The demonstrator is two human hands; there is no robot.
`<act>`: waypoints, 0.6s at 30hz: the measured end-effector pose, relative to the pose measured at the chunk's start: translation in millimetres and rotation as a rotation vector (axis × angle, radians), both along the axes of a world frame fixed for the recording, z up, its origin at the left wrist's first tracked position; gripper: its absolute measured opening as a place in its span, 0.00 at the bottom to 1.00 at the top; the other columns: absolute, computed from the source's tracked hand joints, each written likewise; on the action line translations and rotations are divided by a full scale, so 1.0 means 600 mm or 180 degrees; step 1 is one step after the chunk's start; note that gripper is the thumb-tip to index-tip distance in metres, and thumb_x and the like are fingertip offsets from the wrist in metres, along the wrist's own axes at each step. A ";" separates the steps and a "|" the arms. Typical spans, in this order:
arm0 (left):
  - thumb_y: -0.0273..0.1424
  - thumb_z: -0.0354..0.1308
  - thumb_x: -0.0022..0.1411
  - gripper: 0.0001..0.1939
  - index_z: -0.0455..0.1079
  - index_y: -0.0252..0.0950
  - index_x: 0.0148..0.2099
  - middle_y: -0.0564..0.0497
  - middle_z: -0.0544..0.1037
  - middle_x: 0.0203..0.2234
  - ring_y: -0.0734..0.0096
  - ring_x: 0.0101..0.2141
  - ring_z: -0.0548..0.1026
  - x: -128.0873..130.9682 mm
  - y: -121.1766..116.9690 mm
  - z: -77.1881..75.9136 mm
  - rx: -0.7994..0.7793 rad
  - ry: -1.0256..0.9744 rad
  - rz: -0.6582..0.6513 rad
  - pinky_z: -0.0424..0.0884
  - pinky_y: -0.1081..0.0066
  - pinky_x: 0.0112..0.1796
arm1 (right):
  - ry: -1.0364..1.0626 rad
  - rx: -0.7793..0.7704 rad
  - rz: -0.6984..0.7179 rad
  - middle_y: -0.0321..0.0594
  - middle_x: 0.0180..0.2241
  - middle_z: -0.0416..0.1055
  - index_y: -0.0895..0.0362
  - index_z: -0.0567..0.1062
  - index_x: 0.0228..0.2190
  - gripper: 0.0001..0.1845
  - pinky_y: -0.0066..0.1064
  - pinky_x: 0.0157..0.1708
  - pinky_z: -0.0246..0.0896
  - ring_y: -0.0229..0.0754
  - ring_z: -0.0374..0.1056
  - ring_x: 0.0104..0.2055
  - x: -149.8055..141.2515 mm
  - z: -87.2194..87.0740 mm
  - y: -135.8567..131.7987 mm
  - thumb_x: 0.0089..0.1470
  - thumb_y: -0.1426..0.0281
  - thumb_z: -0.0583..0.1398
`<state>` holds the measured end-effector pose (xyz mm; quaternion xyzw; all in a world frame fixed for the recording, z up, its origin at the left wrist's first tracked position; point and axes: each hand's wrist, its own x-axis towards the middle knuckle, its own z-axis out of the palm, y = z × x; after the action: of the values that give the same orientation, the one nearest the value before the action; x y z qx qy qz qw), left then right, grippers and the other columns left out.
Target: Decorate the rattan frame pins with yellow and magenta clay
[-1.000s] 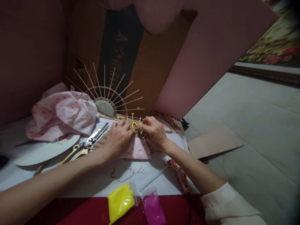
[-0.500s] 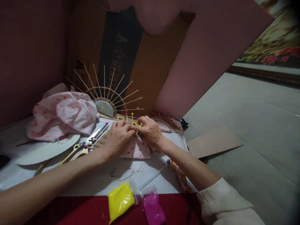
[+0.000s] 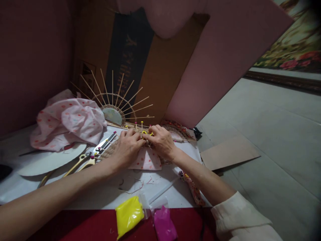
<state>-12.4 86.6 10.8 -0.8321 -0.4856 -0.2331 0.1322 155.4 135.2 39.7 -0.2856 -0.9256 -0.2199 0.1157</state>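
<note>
My left hand (image 3: 129, 145) and my right hand (image 3: 162, 142) meet with bent fingers over a woven fan-shaped piece (image 3: 109, 150). Thin sticks tipped with yellow and magenta balls (image 3: 141, 123) stick out along its edge. Between my fingertips is a small bent strip of yellow clay (image 3: 144, 133), and both hands appear closed on it. My fingers partly cover it, so its full shape is hidden. Pink dotted cloth (image 3: 146, 160) shows on the lower part of the woven piece, under my hands.
Scissors (image 3: 85, 159) and a pale disc (image 3: 55, 160) lie left, beside crumpled dotted cloth (image 3: 71, 122). Behind stands a half-round stick frame (image 3: 121, 107) against a cardboard box (image 3: 160, 73). Bags of yellow clay (image 3: 129, 214) and magenta clay (image 3: 164, 222) lie in front.
My fingers have shifted slightly around the yellow clay strip, and less of it shows by my right fingertips. The whole view has moved a little; the other things stay in place.
</note>
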 end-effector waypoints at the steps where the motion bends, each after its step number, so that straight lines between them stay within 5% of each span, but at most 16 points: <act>1: 0.29 0.53 0.61 0.07 0.73 0.39 0.37 0.45 0.75 0.32 0.53 0.38 0.65 0.000 -0.001 0.001 -0.0007 0.0008 0.0003 0.58 0.58 0.35 | 0.0015 -0.0026 -0.0007 0.45 0.38 0.65 0.51 0.73 0.43 0.12 0.34 0.35 0.51 0.45 0.55 0.40 0.001 -0.002 0.000 0.61 0.66 0.53; 9: 0.29 0.53 0.61 0.08 0.74 0.39 0.38 0.46 0.75 0.32 0.53 0.39 0.65 -0.001 0.000 0.000 -0.0086 0.0028 0.0020 0.58 0.58 0.36 | 0.0702 -0.0383 0.0149 0.44 0.39 0.65 0.54 0.73 0.45 0.14 0.32 0.38 0.55 0.43 0.57 0.41 0.015 -0.013 0.008 0.56 0.70 0.56; 18: 0.29 0.53 0.61 0.07 0.73 0.39 0.36 0.46 0.76 0.32 0.54 0.38 0.65 -0.002 0.001 -0.003 0.0011 0.0021 0.0019 0.57 0.58 0.35 | 0.0526 -0.0328 0.0165 0.43 0.36 0.66 0.52 0.76 0.40 0.11 0.33 0.36 0.55 0.43 0.58 0.38 0.009 -0.019 0.007 0.57 0.66 0.56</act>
<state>-13.5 87.4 8.8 -0.8312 -0.4873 -0.2307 0.1360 161.0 139.3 28.2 -0.2843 -0.9301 -0.1446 0.1824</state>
